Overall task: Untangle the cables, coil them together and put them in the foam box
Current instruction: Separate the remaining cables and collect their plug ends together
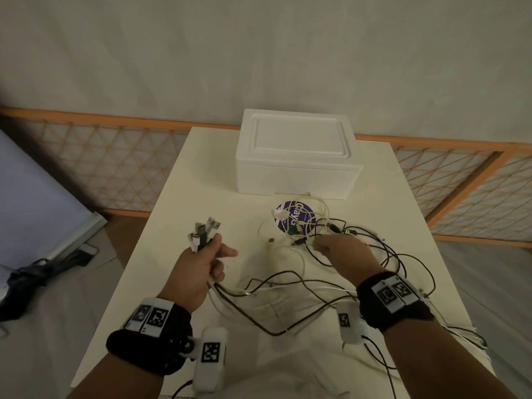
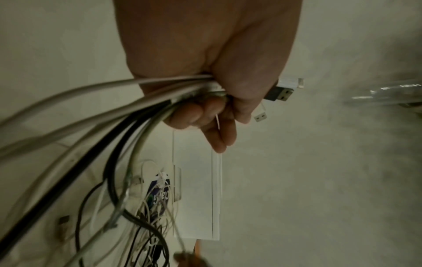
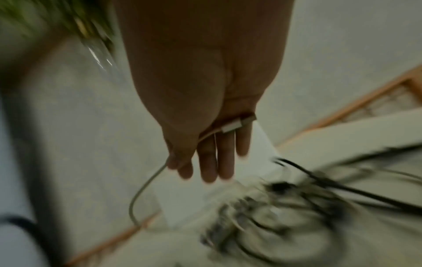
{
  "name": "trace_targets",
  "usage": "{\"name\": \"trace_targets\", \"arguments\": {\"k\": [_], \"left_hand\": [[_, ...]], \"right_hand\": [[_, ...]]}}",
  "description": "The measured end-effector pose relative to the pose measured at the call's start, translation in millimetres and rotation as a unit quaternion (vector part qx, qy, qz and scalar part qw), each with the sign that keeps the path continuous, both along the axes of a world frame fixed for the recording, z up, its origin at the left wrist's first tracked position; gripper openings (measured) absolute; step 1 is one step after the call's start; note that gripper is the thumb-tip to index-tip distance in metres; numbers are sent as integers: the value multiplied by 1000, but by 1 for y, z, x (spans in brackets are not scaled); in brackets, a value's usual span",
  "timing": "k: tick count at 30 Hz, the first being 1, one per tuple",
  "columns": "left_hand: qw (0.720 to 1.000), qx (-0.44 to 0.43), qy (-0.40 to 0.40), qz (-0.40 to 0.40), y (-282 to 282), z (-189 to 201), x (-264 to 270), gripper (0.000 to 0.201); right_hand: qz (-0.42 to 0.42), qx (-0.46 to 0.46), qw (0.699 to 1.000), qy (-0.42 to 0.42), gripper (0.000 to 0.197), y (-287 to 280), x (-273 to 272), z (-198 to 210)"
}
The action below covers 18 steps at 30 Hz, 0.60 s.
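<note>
Nearest the camera, on the white surface (image 1: 388, 197), black and white cables (image 1: 288, 298) trail in loose loops between the two wrists, some running off the near right edge. The left hand (image 1: 198, 266) is raised just above the surface at the left, its grip closed in a fist round a bundle of cable ends; the USB plugs (image 1: 204, 228) stick up out of the top of the fist, and the left wrist view shows white, grey and black cords fanning out below the curled fingers (image 2: 200, 115). To the right, the right hand (image 1: 342, 251) reaches palm-down over the tangle. In the right wrist view, which is blurred, a white plug (image 3: 237, 124) lies across the fingers (image 3: 217, 155) with its pale cord running under the thumb and hanging down in a curve; the fingers are nearly straight, the thumb appears to pin the cord.

Just beyond the right hand the tangle thickens into a knot of thin white and black leads with small connectors, lying partly over a round purple sticker (image 1: 296, 217) on the surface. Farther back, near the far edge, stands the white foam box (image 1: 296, 156) with its lid on, a few white leads touching or almost touching its front. Behind the surface runs a wooden lattice panel (image 1: 115, 168) below a plain wall.
</note>
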State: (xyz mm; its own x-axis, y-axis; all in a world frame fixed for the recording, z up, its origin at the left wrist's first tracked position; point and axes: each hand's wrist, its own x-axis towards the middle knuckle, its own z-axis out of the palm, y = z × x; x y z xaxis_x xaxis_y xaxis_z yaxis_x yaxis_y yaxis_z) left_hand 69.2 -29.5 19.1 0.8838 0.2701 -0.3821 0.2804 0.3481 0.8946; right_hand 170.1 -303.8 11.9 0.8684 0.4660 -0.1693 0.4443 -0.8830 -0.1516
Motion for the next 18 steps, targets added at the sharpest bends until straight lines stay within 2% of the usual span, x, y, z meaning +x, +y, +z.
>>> {"name": "trace_targets", "arguments": {"k": [2,5,7,8,12,15,18], "left_hand": [[999,29,-36,-17,-8,9,3,32],[992,58,-87,-67,-24,24,9,14],[980,115,-110,-119,-33,32,11,13],[977,131,-113,-129,-36,37,10,14],[977,131,-110,-126,-33,40,6,24],[979,115,-93,-139,-25,31,1,26],[985,80,-79,-129,-25,29,-2,28]], "right_hand": [[67,20,998,-10,22,22,-6,27],[169,11,983,-69,20,58,-21,64],[202,34,972,-115,14,76,-30,81],[202,49,971,-122,14,82,-34,87],[127,150,979,-49,15,77,-40,102],[74,251,965,-8,14,66,-40,110],[69,278,955,76,19,70,-47,111]]}}
